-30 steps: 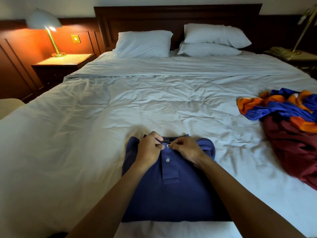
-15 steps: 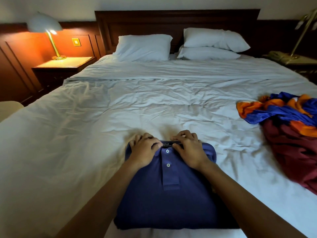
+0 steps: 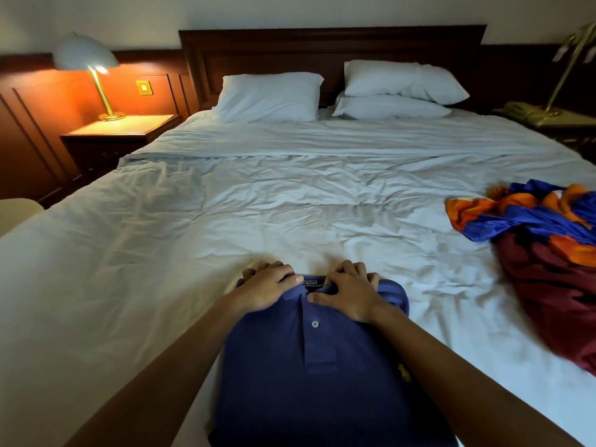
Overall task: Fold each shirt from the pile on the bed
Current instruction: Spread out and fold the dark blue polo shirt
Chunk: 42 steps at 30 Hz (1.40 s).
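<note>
A folded navy polo shirt (image 3: 319,382) lies flat at the near edge of the bed (image 3: 258,204), collar pointing away from me. My left hand (image 3: 267,288) rests on the left side of the collar, fingers curled over its far edge. My right hand (image 3: 350,290) grips the right side of the collar the same way, thumb by the placket. A pile of unfolded shirts (image 3: 548,253) lies at the right of the bed: an orange and blue one on top of a maroon one.
Three white pillows (image 3: 271,96) lean on the dark headboard. A lit lamp (image 3: 85,56) stands on the left nightstand (image 3: 122,130). The right nightstand carries a phone (image 3: 522,112) and a brass lamp. The wrinkled sheet spreads wide between the polo and the pillows.
My hands left the top button and spread out onto the two sides of the collar. The polo now sits closer to me in the view.
</note>
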Each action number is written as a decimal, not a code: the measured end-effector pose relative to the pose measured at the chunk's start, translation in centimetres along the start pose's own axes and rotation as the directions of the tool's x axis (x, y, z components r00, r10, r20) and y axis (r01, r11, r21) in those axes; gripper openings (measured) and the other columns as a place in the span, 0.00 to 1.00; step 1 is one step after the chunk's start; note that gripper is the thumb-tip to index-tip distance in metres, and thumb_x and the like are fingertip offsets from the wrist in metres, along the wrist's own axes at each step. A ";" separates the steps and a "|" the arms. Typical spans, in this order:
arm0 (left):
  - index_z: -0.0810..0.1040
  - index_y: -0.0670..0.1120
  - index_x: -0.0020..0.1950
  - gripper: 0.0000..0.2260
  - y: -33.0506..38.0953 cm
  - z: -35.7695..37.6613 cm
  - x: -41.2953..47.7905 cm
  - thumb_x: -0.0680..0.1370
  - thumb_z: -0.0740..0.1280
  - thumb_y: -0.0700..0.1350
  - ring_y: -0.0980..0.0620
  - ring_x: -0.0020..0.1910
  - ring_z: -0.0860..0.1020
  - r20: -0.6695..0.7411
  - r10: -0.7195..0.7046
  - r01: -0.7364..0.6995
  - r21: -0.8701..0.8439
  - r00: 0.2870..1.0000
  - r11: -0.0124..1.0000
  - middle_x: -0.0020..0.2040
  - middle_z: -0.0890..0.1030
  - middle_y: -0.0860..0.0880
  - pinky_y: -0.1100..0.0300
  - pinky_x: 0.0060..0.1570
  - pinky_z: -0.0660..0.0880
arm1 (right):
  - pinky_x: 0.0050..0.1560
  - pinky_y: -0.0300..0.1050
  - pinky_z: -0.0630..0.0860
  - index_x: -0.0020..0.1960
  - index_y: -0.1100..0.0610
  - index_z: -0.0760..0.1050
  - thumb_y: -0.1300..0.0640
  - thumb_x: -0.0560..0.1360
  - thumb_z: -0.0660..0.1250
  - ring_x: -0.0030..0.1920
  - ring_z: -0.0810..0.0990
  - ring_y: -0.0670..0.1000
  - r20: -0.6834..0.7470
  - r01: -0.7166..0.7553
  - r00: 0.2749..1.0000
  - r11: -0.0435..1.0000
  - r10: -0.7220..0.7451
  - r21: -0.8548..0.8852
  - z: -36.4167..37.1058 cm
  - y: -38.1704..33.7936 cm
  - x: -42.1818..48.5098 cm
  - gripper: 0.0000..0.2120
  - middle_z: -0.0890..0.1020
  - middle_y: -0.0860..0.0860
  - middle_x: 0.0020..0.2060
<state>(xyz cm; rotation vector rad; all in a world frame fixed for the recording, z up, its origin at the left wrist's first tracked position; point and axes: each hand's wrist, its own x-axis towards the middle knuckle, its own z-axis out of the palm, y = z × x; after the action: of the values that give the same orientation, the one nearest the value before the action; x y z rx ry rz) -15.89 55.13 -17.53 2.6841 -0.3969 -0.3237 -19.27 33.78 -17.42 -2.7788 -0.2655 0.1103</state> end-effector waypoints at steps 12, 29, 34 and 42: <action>0.76 0.63 0.33 0.20 -1.6 -4.4 1.8 0.70 0.58 0.76 0.55 0.45 0.72 0.195 0.088 -0.097 0.038 0.977 0.995 0.37 0.73 0.56 0.50 0.59 0.63 | 0.58 0.50 0.56 0.41 0.46 0.70 0.27 0.73 0.57 0.57 0.62 0.48 -0.027 0.032 0.999 0.996 -0.030 0.078 0.5 0.4 0.6 0.22 0.67 0.44 0.54; 0.74 0.61 0.50 0.26 -2.3 -2.9 0.8 0.59 0.69 0.73 0.55 0.57 0.64 0.097 0.111 -0.117 0.062 0.989 0.991 0.55 0.68 0.60 0.56 0.55 0.59 | 0.56 0.46 0.55 0.52 0.44 0.72 0.35 0.79 0.57 0.60 0.64 0.48 0.032 0.056 0.998 0.983 -0.063 0.174 -1.3 1.5 0.4 0.15 0.70 0.43 0.56; 0.66 0.62 0.71 0.29 -3.1 -3.6 -0.8 0.73 0.61 0.72 0.52 0.71 0.65 -0.083 -0.023 0.008 -0.179 0.996 0.984 0.70 0.66 0.54 0.53 0.69 0.56 | 0.68 0.48 0.52 0.75 0.41 0.62 0.38 0.81 0.48 0.75 0.57 0.48 -0.094 0.055 0.995 0.990 -0.043 0.132 -4.3 3.4 -1.4 0.24 0.63 0.45 0.74; 0.79 0.48 0.44 0.05 -5.9 -1.6 -3.4 0.77 0.72 0.47 0.47 0.47 0.79 -0.187 -0.175 0.121 -0.268 0.967 0.956 0.43 0.81 0.51 0.56 0.48 0.72 | 0.73 0.57 0.57 0.79 0.48 0.56 0.41 0.82 0.56 0.75 0.61 0.56 0.029 -0.156 0.988 0.973 0.154 0.172 -2.7 7.2 -5.2 0.28 0.64 0.51 0.76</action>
<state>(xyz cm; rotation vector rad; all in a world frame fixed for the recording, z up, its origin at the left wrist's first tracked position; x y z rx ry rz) -17.30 61.96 -18.03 2.4660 -0.0819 -0.1218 -22.82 25.20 -17.12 -2.6219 -0.0390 0.1840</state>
